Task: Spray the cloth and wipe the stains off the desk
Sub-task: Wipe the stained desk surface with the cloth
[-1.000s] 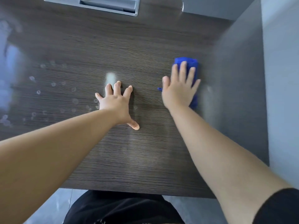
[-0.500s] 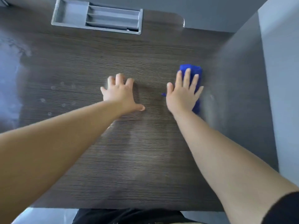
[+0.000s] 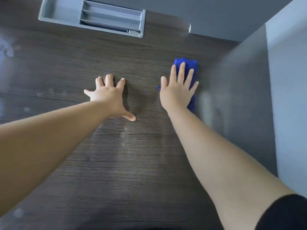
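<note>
The right hand [image 3: 178, 90] lies flat, fingers straight, pressing the soft, limp folded blue cloth [image 3: 191, 67] onto the dark wood-grain counter [image 3: 116, 163]; the left hand [image 3: 108, 95] rests splayed beside it, and palm pressure probably suits best.

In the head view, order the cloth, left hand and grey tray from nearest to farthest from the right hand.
1. The cloth: under the right hand.
2. The left hand: to its left.
3. The grey tray: far back, left.
</note>
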Demonstrator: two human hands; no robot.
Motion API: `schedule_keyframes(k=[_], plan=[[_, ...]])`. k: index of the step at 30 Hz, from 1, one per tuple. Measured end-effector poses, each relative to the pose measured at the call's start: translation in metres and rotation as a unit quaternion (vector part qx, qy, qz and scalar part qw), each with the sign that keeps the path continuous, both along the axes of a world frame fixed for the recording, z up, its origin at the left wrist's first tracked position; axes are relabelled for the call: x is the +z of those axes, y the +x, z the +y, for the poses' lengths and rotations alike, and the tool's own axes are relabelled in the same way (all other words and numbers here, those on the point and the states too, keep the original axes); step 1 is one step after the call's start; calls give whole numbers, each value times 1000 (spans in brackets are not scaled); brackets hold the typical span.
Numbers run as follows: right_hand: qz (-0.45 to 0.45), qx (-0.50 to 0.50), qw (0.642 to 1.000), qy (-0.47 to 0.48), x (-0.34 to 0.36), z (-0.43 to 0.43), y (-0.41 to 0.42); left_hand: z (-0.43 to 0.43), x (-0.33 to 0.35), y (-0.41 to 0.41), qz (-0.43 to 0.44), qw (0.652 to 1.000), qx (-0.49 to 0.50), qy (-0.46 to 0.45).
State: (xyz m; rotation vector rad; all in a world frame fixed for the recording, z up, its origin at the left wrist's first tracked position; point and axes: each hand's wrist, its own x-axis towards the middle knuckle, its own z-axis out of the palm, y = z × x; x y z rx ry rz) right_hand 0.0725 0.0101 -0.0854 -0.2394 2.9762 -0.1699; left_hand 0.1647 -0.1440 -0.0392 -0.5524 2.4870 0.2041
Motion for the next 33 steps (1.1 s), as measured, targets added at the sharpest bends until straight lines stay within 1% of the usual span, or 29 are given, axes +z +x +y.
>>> schedule_keyframes(k=[1,2,4,5,6,7,8,9,10,11,12,13,14,15,16,18,19,20,21,23,24,25,26,27,28,29,31,32,33], plan=[[7,88,996,-5,-2,-8,16,0,0,-1,-1,1000,1,0],[14,196,980,-17,-2,-6,32,0,1,-1,-1,1000,0,-2],[33,392,919,-26,-3,17,36,0,1,-1,-6,1000,-4,-2],[32,450,892,-19,-3,30,22,-1,0,-1,-7,1000,-4,-1],[41,468,883,-5,-4,41,4,0,0,0,-8,1000,-4,1],[49,441,896,7,-6,47,-16,-1,0,-1,-10,1000,-4,3],[46,372,927,9,-5,48,-35,0,1,-1,-13,1000,-3,5],[37,276,960,7,-4,41,-50,0,1,-2,-14,1000,-1,7],[28,171,985,4,-3,28,-61,0,1,-2,-15,1000,0,8],[17,79,997,5,-3,9,-65,0,1,-2,-14,1000,0,10],[10,21,1000,7,-2,-12,-62,0,0,-2,-14,1000,2,11],[7,5,1000,7,-1,-32,-53,0,0,-2,-14,1000,3,13],[4,33,999,3,-1,-48,-41,0,-1,-3,-14,1000,4,14],[9,97,995,-3,-3,-58,-25,0,-1,-3,-12,1000,6,14],[15,186,982,-8,-4,-60,-9,0,-1,-3,-11,1000,7,15],[15,367,930,-7,-4,-43,4,0,-1,-4,-10,1000,8,17],[18,420,907,-7,-2,-31,-7,0,-2,-4,-10,1000,8,17],[24,429,903,-1,-3,-20,-23,0,-2,-3,-10,1000,7,15],[30,396,918,10,-3,-11,-42,0,-2,-3,-10,1000,5,13],[13,233,972,9,-1,-3,-72,0,-2,-3,-12,1000,5,14],[7,146,989,1,-1,-7,-77,0,-2,-3,-10,1000,5,15],[11,88,996,0,-2,-17,-72,-1,-2,-3,-9,1000,6,17],[15,61,998,4,-3,-28,-59,0,-2,-3,-8,1000,7,18],[20,70,997,3,-4,-37,-42,0,-1,-4,-7,1000,8,19],[29,118,993,-12,-5,-41,-23,0,-1,-4,-4,1000,8,18],[32,196,980,-18,-6,-40,-6,0,-1,-4,-1,1000,8,16],[26,361,932,2,-6,-21,5,0,0,-3,2,1000,11,15],[24,402,915,8,-5,-8,-4,0,-1,-3,3,1000,11,16],[30,400,916,11,-4,4,-17,0,-1,-3,4,1000,12,16]])
